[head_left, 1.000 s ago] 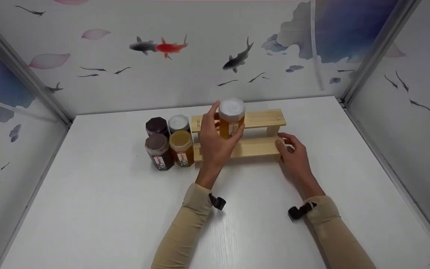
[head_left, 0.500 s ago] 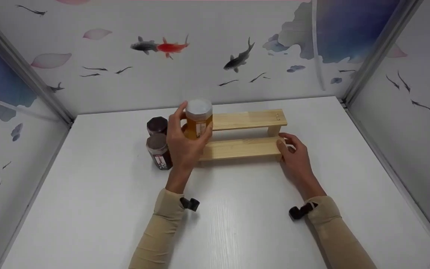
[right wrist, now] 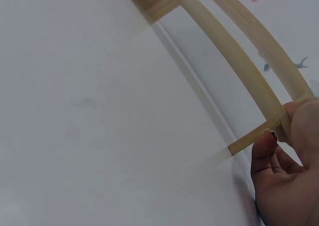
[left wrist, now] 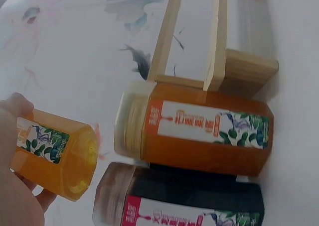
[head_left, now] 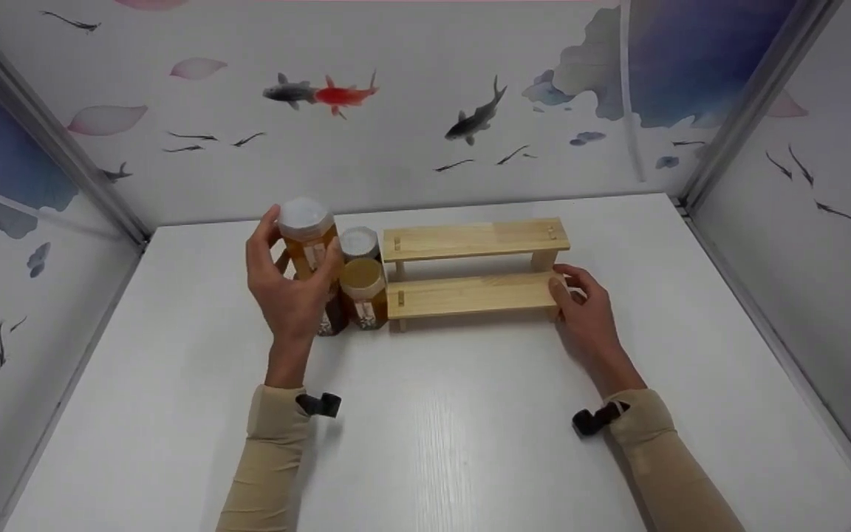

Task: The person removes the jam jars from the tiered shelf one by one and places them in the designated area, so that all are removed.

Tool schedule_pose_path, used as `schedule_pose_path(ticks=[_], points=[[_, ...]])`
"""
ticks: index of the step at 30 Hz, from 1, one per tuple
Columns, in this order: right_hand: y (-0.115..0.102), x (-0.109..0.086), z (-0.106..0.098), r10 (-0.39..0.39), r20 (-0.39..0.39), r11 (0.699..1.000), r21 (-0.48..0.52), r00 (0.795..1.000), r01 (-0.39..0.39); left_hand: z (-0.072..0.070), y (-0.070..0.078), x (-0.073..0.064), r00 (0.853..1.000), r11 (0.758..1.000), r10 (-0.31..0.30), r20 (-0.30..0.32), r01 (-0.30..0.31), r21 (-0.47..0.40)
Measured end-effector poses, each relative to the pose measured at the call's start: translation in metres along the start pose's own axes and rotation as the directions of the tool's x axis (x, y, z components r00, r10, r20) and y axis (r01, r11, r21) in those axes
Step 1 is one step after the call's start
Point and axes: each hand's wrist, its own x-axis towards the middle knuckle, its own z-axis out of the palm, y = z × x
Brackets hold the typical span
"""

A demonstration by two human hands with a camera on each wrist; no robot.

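My left hand [head_left: 281,299] holds up a clear jar of amber jam [head_left: 312,255] with a white lid, thumb on one side and fingers on the other. It hangs over the left side of the jar group, hiding most of the dark jars there. In the left wrist view the held jar [left wrist: 65,159] is off the table, left of a standing amber jar [left wrist: 209,129] and a dark jar [left wrist: 194,198]. My right hand [head_left: 586,310] pinches the right end of the lower board of a two-step wooden rack [head_left: 473,295]; the right wrist view shows the thumb at its leg [right wrist: 251,136].
An amber jar with a yellowish lid [head_left: 364,277] and a white-lidded jar [head_left: 359,242] behind it stand close against the rack's left end. Both rack boards are bare. White table [head_left: 433,428] surrounds everything, with printed panels [head_left: 396,162] behind and at the sides.
The left hand has carried the amber jar leftward from above the rack, past the two nearer jars, to over the dark jars. The right hand and the rack have stayed put.
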Motion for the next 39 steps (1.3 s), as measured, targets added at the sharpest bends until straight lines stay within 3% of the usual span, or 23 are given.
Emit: schedule_pose_path(ticks=[7, 16, 20, 25, 32, 39], points=[[-0.021, -0.012, -0.001, 0.008, 0.017, 1.000, 0.021, 1.000, -0.008, -0.028, -0.026, 0.003, 0.996, 0.997, 0.001, -0.093, 0.006, 0.073], [-0.022, -0.014, -0.001, 0.037, 0.017, 0.999, 0.027, 0.999, -0.038, -0.053, -0.055, -0.001, 0.989, 0.982, -0.009, -0.148, 0.037, 0.183], [-0.023, -0.014, -0.001, 0.039, 0.023, 0.999, 0.032, 0.999, -0.040, -0.061, -0.069, -0.007, 0.995, 0.976, -0.031, -0.099, 0.051, 0.211], [-0.021, -0.012, -0.001, 0.032, 0.026, 0.999, 0.036, 0.999, -0.032, -0.068, -0.086, -0.015, 0.995, 0.975, -0.100, 0.018, 0.094, 0.201], [0.001, 0.001, 0.000, 0.016, 0.016, 1.000, 0.009, 1.000, -0.016, -0.075, -0.104, -0.021, 0.966, 0.957, -0.200, 0.164, 0.156, 0.244], [0.006, 0.001, -0.001, -0.031, -0.003, 0.999, 0.026, 1.000, 0.031, -0.082, -0.109, -0.023, 0.941, 0.942, -0.260, 0.217, 0.199, 0.269]])
